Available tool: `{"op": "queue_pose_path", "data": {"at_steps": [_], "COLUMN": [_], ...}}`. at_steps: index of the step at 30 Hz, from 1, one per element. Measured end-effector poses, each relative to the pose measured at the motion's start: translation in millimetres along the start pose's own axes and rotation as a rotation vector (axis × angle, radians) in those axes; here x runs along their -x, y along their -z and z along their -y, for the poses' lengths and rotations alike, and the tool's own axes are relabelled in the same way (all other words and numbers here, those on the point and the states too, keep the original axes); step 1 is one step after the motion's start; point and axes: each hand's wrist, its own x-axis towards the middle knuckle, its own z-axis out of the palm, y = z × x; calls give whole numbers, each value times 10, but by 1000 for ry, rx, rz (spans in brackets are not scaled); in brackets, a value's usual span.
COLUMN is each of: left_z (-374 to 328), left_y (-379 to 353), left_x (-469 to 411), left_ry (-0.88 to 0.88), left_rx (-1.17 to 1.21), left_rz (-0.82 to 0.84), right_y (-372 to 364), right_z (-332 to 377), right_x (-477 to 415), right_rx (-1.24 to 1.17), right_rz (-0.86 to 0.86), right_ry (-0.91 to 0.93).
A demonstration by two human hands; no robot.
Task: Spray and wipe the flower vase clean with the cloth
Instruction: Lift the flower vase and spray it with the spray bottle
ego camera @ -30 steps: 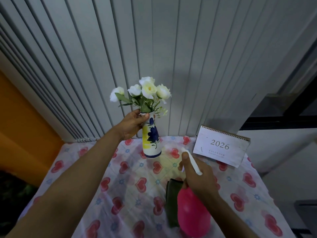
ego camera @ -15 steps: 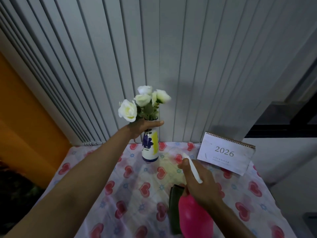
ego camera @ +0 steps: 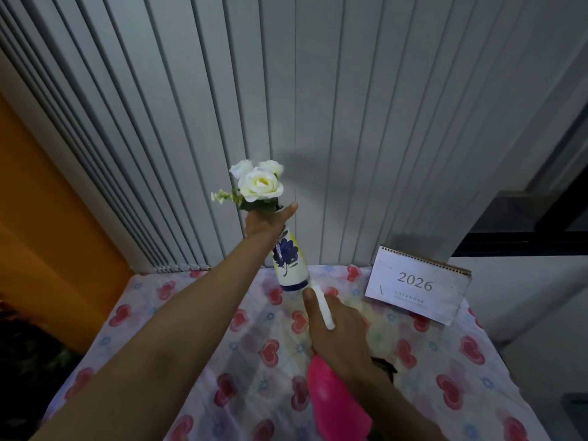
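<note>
Spraying step: left hand (ego camera: 265, 222) fingers wrap the vase (ego camera: 289, 261) neck, tilted above the bench (ego camera: 178, 313); right hand (ego camera: 337, 338) fingers grip the spray bottle (ego camera: 334, 399) just below the vase; next, squeeze, then fetch the cloth.

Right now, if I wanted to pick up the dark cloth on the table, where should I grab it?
Probably pinch the cloth at the corner poking out right of the right hand, coming from the calendar side. The rest hides under that hand and the pink spray bottle.
</note>
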Motion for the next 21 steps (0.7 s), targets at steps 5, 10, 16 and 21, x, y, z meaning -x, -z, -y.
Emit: {"op": "queue_pose_path", "data": {"at_steps": [5,10,16,21], "left_z": [-14,67,127,245], "left_y": [33,57,118,144], "left_x": [-39,-55,-186,-268], "left_ry": [-22,30,78,100], "left_rx": [-69,135,197,298], "left_rz": [28,-6,-37,20], "right_y": [21,29,-55,-212], "right_z": [-39,-80,-215,-330], "right_x": [40,79,157,195], "right_rx": [-108,-120,-151,-113], "right_rz": [-2,22,20,-54], "right_ry": [-19,-3,-60,28]}}
